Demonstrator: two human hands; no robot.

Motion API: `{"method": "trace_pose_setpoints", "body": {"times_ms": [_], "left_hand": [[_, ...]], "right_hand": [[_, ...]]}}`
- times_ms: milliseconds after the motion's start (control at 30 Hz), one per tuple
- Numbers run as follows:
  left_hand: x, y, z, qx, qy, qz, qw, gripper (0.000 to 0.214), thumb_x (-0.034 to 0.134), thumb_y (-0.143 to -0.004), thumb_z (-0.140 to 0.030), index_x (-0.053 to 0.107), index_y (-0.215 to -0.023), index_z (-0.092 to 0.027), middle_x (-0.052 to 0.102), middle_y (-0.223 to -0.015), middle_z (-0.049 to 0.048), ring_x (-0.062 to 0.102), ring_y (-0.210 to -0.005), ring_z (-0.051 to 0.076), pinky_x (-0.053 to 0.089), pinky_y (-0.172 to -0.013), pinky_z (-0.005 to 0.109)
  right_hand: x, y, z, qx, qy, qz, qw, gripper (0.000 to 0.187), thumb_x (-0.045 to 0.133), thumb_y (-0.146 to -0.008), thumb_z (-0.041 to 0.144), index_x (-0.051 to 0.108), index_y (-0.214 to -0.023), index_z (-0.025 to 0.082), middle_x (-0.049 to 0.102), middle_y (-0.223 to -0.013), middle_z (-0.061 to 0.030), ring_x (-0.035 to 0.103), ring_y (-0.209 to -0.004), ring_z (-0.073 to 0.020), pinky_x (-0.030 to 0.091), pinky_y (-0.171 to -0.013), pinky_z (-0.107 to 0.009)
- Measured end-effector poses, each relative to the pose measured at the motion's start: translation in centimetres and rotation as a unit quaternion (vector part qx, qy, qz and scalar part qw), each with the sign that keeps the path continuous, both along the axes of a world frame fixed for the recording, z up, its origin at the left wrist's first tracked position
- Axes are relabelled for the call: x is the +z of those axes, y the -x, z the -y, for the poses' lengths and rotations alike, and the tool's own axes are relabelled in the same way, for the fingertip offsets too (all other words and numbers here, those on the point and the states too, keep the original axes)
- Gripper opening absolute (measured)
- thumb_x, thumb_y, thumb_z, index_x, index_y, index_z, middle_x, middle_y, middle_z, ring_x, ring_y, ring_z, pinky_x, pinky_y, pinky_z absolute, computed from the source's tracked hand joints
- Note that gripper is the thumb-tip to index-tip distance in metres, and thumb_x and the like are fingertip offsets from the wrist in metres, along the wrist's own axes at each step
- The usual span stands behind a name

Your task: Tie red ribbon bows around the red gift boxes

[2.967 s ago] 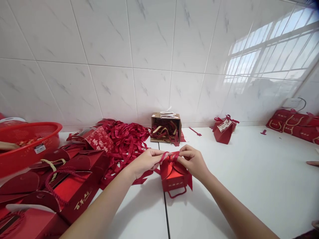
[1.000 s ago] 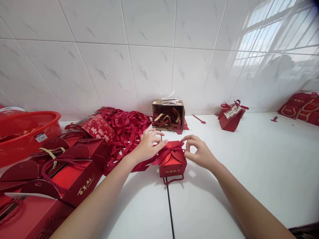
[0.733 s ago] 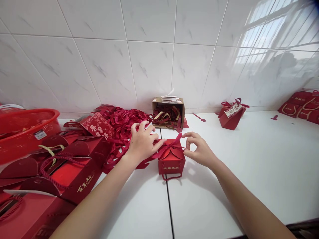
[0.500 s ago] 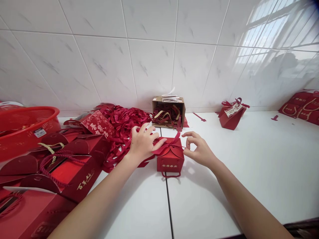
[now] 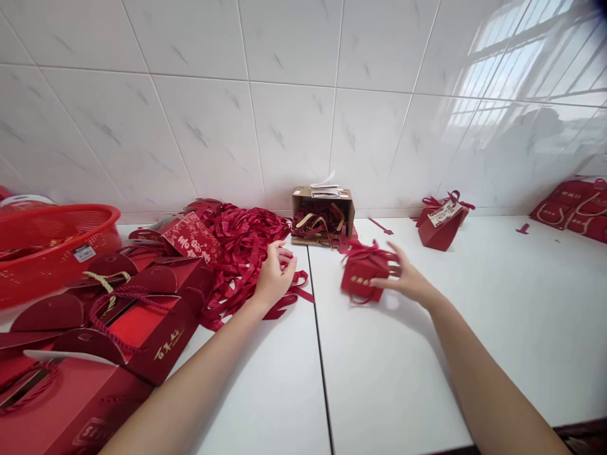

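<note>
A small red gift box (image 5: 363, 275) with gold lettering, a ribbon bow on top and a cord handle at its front is slightly tilted over the white table. My right hand (image 5: 403, 278) grips it from the right side, thumb across the front and fingers behind. My left hand (image 5: 275, 275) is open, fingers loosely curled and nothing visible in it, beside the heap of dark red ribbons (image 5: 241, 237). One loose ribbon end lies just right of that hand's wrist.
Large red gift boxes (image 5: 156, 335) and a red plastic basket (image 5: 57, 253) crowd the left. Against the tiled wall stands a cardboard box (image 5: 351, 218) holding ribbons. Another tied red box (image 5: 441, 230) is at back right; red packages (image 5: 573, 205) sit beyond it.
The small gift box has moved right and tilted, now in my right hand. My left hand has let go of the ribbon at its top and drawn away from the box.
</note>
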State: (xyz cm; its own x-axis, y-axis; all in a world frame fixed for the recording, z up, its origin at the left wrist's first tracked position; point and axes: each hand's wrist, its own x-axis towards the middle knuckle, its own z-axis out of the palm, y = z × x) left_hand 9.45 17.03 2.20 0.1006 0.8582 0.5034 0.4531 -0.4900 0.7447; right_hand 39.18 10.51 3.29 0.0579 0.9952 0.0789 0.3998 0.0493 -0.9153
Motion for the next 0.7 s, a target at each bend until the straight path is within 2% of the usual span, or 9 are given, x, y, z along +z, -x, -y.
{"method": "trace_pose_setpoints", "body": {"times_ms": [33, 67, 100, 167, 233, 333, 433, 567, 700], "left_hand": [[-0.3, 0.5, -0.4, 0.035, -0.007, -0.029, 0.999, 0.035, 0.05, -0.084, -0.026, 0.035, -0.115, -0.021, 0.059, -0.1, 0.0063, 0.061, -0.087, 0.016, 0.049, -0.076, 0.031], [-0.5, 0.9, -0.7, 0.063, -0.011, -0.051, 0.997, 0.035, 0.051, -0.082, -0.023, 0.037, -0.114, -0.021, 0.059, -0.101, 0.0071, 0.061, -0.09, 0.017, 0.048, -0.079, 0.033], [-0.8, 1.3, -0.9, 0.084, -0.014, -0.067, 0.994, 0.035, 0.052, -0.081, -0.021, 0.038, -0.112, -0.021, 0.058, -0.103, 0.0079, 0.06, -0.093, 0.018, 0.048, -0.082, 0.035], [-0.9, 1.6, -0.9, 0.103, -0.017, -0.085, 0.991, 0.034, 0.053, -0.078, -0.018, 0.041, -0.109, -0.02, 0.058, -0.104, 0.0093, 0.058, -0.097, 0.021, 0.045, -0.087, 0.039], [-0.4, 1.3, -0.4, 0.11, -0.024, -0.103, 0.988, 0.033, 0.053, -0.076, -0.017, 0.043, -0.108, -0.02, 0.058, -0.105, 0.0096, 0.057, -0.1, 0.023, 0.043, -0.089, 0.042], [1.8, 0.7, 0.9, 0.12, -0.052, -0.154, 0.979, 0.031, 0.053, -0.077, -0.019, 0.046, -0.107, -0.021, 0.058, -0.109, 0.0095, 0.054, -0.104, 0.026, 0.041, -0.091, 0.044], [5.4, 1.3, 2.5, 0.185, -0.073, -0.267, 0.943, 0.029, 0.054, -0.079, -0.027, 0.051, -0.107, -0.019, 0.06, -0.108, 0.0124, 0.052, -0.105, 0.032, 0.041, -0.088, 0.049], [10.7, 4.0, 4.2, 0.284, -0.007, -0.387, 0.877, 0.032, 0.058, -0.077, -0.038, 0.058, -0.101, -0.016, 0.059, -0.106, 0.0178, 0.051, -0.105, 0.041, 0.041, -0.084, 0.057], [15.2, 6.8, 4.1, 0.356, 0.023, -0.365, 0.86, 0.033, 0.056, -0.078, -0.043, 0.061, -0.096, -0.016, 0.061, -0.105, 0.0165, 0.051, -0.108, 0.039, 0.041, -0.089, 0.055]], "right_hand": [[-0.3, -1.5, -0.4, -0.113, -0.013, 0.032, 0.993, 0.125, 0.078, -0.052, 0.055, 0.002, -0.146, 0.023, 0.031, -0.141, -0.0221, 0.041, -0.125, -0.0361, 0.04, -0.098, -0.052], [-0.8, -2.8, -0.8, -0.228, -0.016, 0.074, 0.971, 0.135, 0.078, -0.048, 0.058, -0.004, -0.146, 0.018, 0.02, -0.145, -0.026, 0.031, -0.131, -0.04, 0.034, -0.102, -0.055], [-1.2, -3.7, -1.2, -0.314, -0.001, 0.106, 0.944, 0.139, 0.077, -0.046, 0.062, -0.008, -0.146, 0.014, 0.011, -0.147, -0.0286, 0.022, -0.134, -0.043, 0.028, -0.104, -0.058], [-2.0, -4.2, -1.8, -0.403, 0.029, 0.147, 0.903, 0.137, 0.072, -0.051, 0.063, -0.01, -0.146, 0.009, -0.001, -0.147, -0.0302, 0.012, -0.136, -0.0454, 0.021, -0.105, -0.059], [-2.6, -3.2, -2.1, -0.397, 0.022, 0.172, 0.901, 0.12, 0.066, -0.063, 0.059, -0.003, -0.147, 0.008, 0.0, -0.148, -0.0283, 0.012, -0.136, -0.0437, 0.021, -0.107, -0.057], [-3.0, -0.2, -2.1, -0.332, -0.058, 0.224, 0.914, 0.099, 0.058, -0.071, 0.052, 0.01, -0.146, 0.008, 0.003, -0.148, -0.0246, 0.009, -0.138, -0.0399, 0.018, -0.109, -0.051], [-3.3, 2.3, -1.9, -0.266, -0.1, 0.254, 0.925, 0.091, 0.054, -0.074, 0.051, 0.015, -0.145, 0.01, 0.002, -0.148, -0.0218, 0.008, -0.138, -0.0387, 0.017, -0.109, -0.052], [-3.8, 3.4, -1.6, -0.232, -0.087, 0.268, 0.931, 0.082, 0.052, -0.076, 0.05, 0.021, -0.143, 0.015, 0.001, -0.148, -0.0197, 0.007, -0.137, -0.0392, 0.022, -0.106, -0.055], [-3.8, 3.8, -1.4, -0.226, -0.082, 0.281, 0.929, 0.075, 0.053, -0.077, 0.046, 0.028, -0.141, 0.015, 0.003, -0.147, -0.02, 0.011, -0.136, -0.0398, 0.025, -0.104, -0.054]]}}
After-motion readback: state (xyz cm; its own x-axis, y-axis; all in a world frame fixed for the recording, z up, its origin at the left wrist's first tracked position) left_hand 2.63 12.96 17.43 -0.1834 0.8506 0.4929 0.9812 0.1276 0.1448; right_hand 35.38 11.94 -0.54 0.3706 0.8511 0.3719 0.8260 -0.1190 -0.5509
